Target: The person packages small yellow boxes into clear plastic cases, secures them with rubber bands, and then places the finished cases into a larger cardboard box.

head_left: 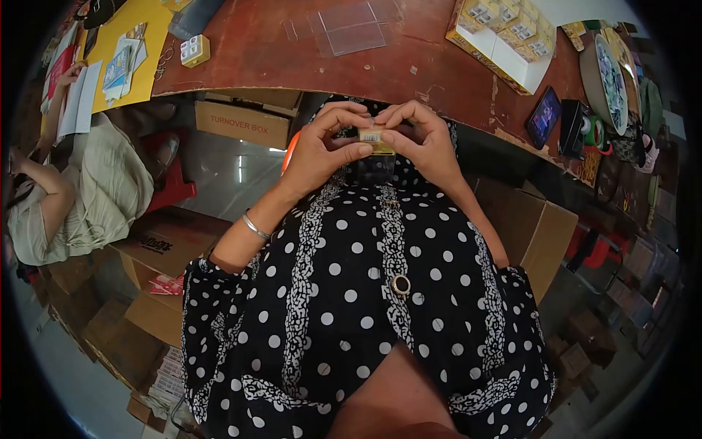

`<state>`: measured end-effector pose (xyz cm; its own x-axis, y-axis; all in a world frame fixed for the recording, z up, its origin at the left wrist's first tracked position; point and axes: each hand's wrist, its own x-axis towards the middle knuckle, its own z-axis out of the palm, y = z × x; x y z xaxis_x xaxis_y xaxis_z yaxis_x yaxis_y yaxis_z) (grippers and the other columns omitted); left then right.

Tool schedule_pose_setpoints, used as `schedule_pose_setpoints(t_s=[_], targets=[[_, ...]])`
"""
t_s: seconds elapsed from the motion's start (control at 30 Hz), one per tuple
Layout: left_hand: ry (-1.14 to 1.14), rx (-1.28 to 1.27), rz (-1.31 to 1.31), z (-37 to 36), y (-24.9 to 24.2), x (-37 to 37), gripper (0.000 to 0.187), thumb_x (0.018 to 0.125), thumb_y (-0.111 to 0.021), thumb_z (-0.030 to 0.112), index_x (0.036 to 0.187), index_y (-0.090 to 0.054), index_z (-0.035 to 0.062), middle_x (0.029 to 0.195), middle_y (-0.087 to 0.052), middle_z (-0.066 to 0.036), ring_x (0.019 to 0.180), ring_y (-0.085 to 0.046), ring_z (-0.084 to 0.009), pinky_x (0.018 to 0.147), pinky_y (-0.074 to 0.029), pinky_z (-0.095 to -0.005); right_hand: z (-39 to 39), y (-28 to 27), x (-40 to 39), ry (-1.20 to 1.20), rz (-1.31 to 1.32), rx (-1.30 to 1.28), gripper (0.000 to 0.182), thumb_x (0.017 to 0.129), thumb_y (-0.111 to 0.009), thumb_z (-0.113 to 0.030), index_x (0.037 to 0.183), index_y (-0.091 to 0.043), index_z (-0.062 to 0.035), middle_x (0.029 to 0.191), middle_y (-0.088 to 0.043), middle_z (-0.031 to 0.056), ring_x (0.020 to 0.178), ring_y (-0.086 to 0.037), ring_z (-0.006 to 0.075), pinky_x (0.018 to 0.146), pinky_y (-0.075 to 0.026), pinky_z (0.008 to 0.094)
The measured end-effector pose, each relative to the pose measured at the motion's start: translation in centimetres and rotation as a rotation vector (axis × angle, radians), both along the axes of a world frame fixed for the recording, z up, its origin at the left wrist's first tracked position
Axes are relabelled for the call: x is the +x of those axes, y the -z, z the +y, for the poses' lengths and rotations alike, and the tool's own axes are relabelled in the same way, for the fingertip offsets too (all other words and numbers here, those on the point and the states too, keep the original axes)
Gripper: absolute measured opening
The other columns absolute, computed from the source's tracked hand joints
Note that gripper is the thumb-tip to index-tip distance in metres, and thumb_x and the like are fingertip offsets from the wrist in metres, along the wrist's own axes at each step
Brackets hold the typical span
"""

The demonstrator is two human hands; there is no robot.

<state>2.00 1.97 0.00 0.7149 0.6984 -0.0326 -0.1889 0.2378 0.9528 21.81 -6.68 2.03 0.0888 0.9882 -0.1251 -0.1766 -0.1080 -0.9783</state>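
Between the fingertips of both hands is a small yellow box with a barcode label facing up. My left hand pinches its left side, the thumb along the near edge. On the other side my right hand grips it with thumb and curled fingers. Below the small box hangs clear plastic, apparently a see-through sleeve; how it joins the box is hard to make out. Both hands are in front of my chest, just off the near edge of the red-brown table.
Flat clear plastic pieces lie on the table. At left stands a yellow-and-white box. A display carton holds several similar boxes, beside a phone. A person sits at left. Cardboard cartons stand beneath the table.
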Motion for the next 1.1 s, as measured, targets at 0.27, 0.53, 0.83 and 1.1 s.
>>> schedule_pose_setpoints(t_s=[0.27, 0.53, 0.83, 1.1], targets=[[0.004, 0.188, 0.171, 1.0, -2.1, 0.3, 0.012, 0.092, -0.071, 0.006, 0.103, -0.071, 0.0012, 0.109, -0.063, -0.005, 0.101, -0.064, -0.0127, 0.086, -0.056, -0.0262, 0.9, -1.4, 0.2, 0.003, -0.13, -0.026, 0.011, 0.09, -0.071, -0.003, 0.097, -0.065, 0.0021, 0.101, -0.068, 0.007, 0.095, -0.066, 0.012, 0.089, -0.056, 0.0294], [-0.012, 0.21, 0.25, 0.8, -2.1, 0.8, 0.008, 0.094, -0.069, 0.005, 0.1, -0.071, -0.0004, 0.103, -0.064, -0.004, 0.098, -0.063, -0.011, 0.083, -0.053, -0.0248, 0.7, -0.6, 1.0, -0.044, -0.036, -0.053, 0.01, 0.093, -0.07, -0.007, 0.093, -0.064, 0.0004, 0.108, -0.067, 0.0105, 0.102, -0.064, 0.0144, 0.09, -0.052, 0.0293], [0.033, 0.264, 0.2, 0.1, -1.9, 0.3, 0.018, 0.091, -0.073, 0.01, 0.107, -0.072, 0.0021, 0.11, -0.065, -0.007, 0.099, -0.066, -0.0146, 0.086, -0.056, -0.0275, -0.7, 1.5, 1.9, -0.042, -0.179, 0.157, 0.007, 0.092, -0.069, -0.004, 0.097, -0.067, 0.0005, 0.11, -0.068, 0.0098, 0.104, -0.066, 0.0179, 0.09, -0.053, 0.0313], [0.077, 0.071, 0.062, -1.7, 1.1, 0.2, 0.033, 0.093, -0.069, 0.006, 0.126, -0.064, 0.0068, 0.145, -0.043, -0.007, 0.121, -0.059, -0.0186, 0.1, -0.053, -0.0322, -1.5, 1.1, 1.8, 0.044, -0.884, 0.595, 0.017, 0.082, -0.075, 0.0, 0.098, -0.069, -0.0015, 0.109, -0.069, 0.0124, 0.101, -0.068, 0.0308, 0.089, -0.055, 0.0384]])
